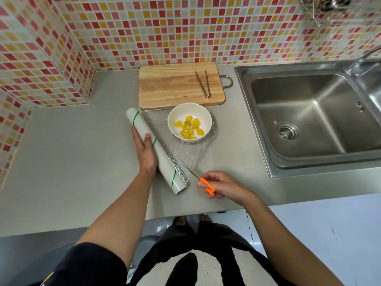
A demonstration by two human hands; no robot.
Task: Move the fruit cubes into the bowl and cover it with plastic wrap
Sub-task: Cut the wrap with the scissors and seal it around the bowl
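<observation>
Near the counter's front edge, the right hand point(221, 185) grips orange-handled scissors point(203, 182), blades at the stretched clear plastic film point(185, 149). The left hand point(144, 149) holds the white plastic-wrap roll point(144, 131). Beyond, the white round bowl point(189, 122) of yellow fruit cubes point(189, 126) sits under film, just before the wooden cutting board point(175, 85).

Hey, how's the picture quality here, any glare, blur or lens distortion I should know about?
Head view: strong wide-angle bending, the counter edge and tiled wall curve; soft even light, faint shadows; glints on the sink and plastic wrap; bowl, left hand, right hand reasonably sharp.
</observation>
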